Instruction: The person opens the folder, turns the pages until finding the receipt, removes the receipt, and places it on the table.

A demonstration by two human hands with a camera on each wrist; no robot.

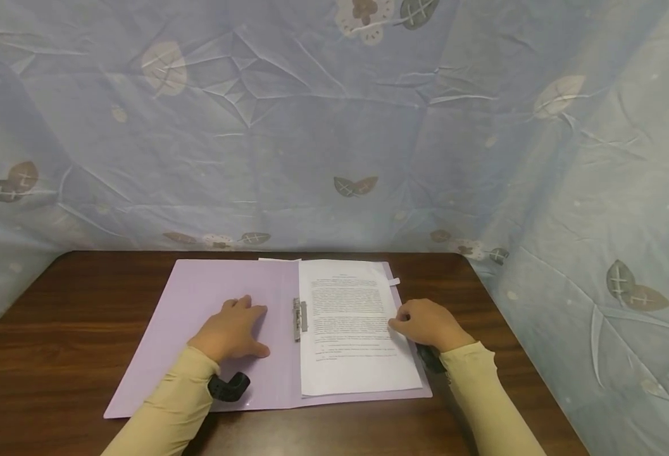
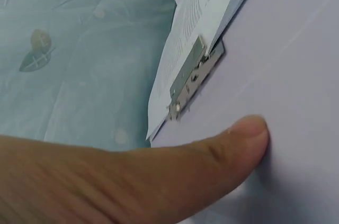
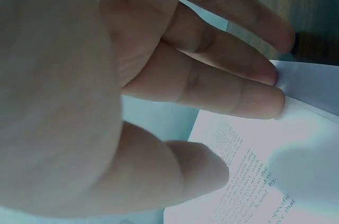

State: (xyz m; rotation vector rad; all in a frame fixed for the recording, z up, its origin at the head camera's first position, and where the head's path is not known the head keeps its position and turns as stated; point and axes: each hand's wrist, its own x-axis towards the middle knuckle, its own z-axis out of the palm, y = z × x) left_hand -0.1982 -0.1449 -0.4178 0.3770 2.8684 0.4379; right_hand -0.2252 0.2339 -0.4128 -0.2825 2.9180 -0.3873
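An open lilac plastic folder (image 1: 209, 304) lay flat on the dark wood-grain table (image 1: 38, 354) in front of you, with printed sheets (image 1: 357, 377) on its right-hand cover and a small white tab (image 1: 393, 282) jutting past their right edge. A metal spring clip (image 1: 297, 320) stood beside the spine, at the inner edge of the sheets; whether it was clamping them you could not tell. Your left hand (image 1: 230, 330) was spread over the bare left cover, fingers apart and holding nothing. Your right hand (image 1: 430, 324) was at the outer edge of the top page, thumb well apart from the forefinger; the right wrist view showed the fingers nearly straight, the forefinger's tip at the paper's margin. The sheets looked light and limp, apt to crease or slide over one another, so their outer edge or a lower corner seemed the best place to take hold, with a soft pinch. The folder looked smooth and springy, somewhat slippery but hardly fragile, its covers best held by their outer edges. The clip looked hard and stiff, a part that could nip a fingertip.
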